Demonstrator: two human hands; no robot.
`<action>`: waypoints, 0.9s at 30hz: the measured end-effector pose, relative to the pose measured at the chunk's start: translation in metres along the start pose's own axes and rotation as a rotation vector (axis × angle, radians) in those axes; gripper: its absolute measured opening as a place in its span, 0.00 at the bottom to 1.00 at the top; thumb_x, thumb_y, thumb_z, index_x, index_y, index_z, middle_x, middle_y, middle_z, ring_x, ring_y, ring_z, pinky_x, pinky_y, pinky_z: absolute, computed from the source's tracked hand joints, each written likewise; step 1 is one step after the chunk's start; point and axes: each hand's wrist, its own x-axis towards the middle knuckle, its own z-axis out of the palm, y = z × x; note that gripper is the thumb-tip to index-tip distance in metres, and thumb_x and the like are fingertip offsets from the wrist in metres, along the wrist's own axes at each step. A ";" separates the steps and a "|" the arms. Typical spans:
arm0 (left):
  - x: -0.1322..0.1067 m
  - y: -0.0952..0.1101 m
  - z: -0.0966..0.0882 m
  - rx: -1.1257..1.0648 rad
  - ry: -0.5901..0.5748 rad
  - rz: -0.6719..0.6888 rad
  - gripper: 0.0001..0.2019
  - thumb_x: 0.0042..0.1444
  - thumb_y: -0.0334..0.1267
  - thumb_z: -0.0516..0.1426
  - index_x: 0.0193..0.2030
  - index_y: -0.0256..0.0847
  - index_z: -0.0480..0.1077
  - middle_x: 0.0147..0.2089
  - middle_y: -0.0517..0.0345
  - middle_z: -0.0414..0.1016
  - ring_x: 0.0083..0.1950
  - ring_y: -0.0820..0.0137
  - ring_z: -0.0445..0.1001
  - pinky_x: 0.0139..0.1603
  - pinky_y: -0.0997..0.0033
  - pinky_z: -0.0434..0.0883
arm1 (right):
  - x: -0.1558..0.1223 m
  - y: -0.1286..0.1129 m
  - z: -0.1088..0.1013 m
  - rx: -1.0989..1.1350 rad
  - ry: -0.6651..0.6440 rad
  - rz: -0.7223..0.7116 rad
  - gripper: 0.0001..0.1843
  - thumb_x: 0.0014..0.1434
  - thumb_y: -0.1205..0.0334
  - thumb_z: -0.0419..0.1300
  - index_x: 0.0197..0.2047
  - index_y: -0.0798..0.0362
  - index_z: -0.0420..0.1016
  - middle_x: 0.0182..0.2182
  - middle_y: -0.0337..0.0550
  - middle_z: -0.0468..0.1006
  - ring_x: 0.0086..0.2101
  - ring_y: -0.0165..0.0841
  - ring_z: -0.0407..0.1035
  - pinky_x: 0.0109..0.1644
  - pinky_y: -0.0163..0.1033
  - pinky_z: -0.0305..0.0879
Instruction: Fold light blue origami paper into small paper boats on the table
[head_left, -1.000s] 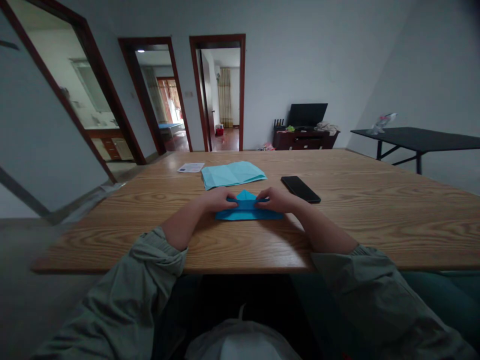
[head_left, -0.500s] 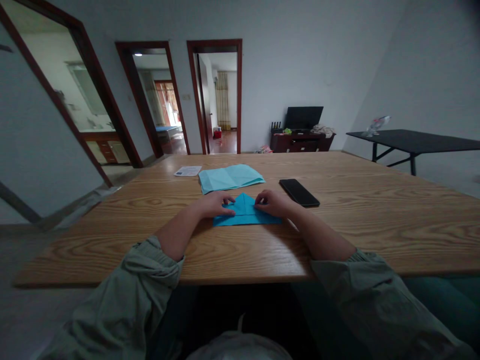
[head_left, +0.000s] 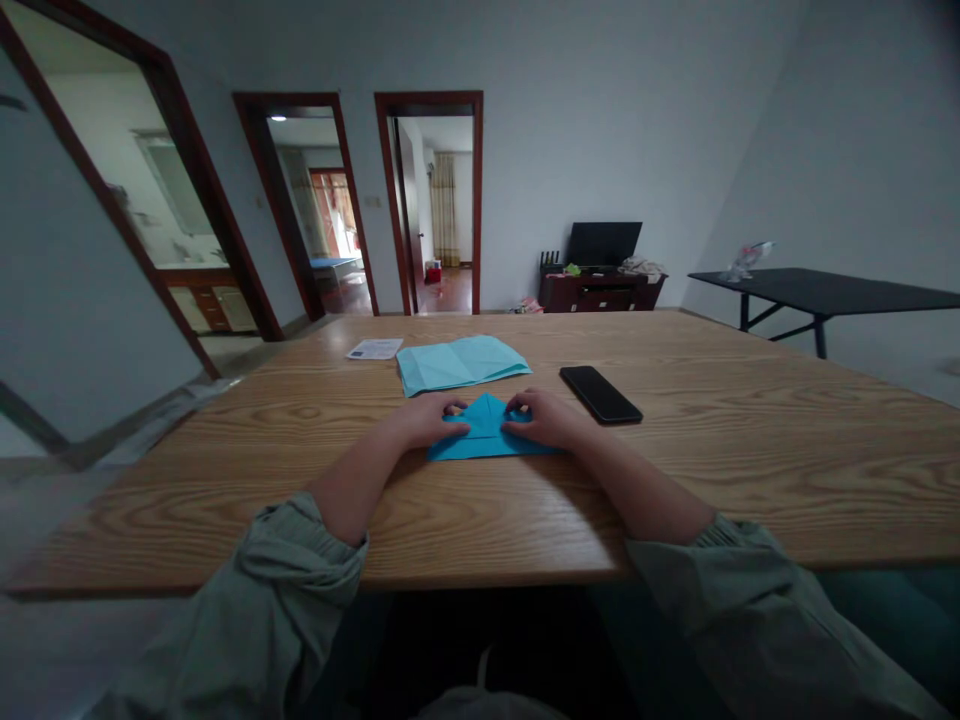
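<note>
I see the bright blue paper (head_left: 486, 422) lying folded on the table (head_left: 487, 530), its peak pointing away, a crease running across above its straight near edge.

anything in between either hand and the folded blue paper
Nothing visible: the left hand and right hand both touch the folded blue paper. The pale blue sheets lie beyond it, and the phone lies off to the right.

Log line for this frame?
left hand: on folded bright-blue paper; right hand: on same paper; pale-blue sheets: beyond it; phone: on table, right of paper
</note>
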 end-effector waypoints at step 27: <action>0.009 0.008 0.000 -0.207 -0.099 0.011 0.27 0.34 0.52 0.66 0.43 0.41 0.73 0.40 0.57 0.77 0.39 0.62 0.73 0.35 0.72 0.66 | 0.008 -0.003 0.006 -0.011 0.004 0.116 0.48 0.40 0.37 0.64 0.61 0.51 0.62 0.48 0.52 0.74 0.45 0.45 0.68 0.48 0.44 0.63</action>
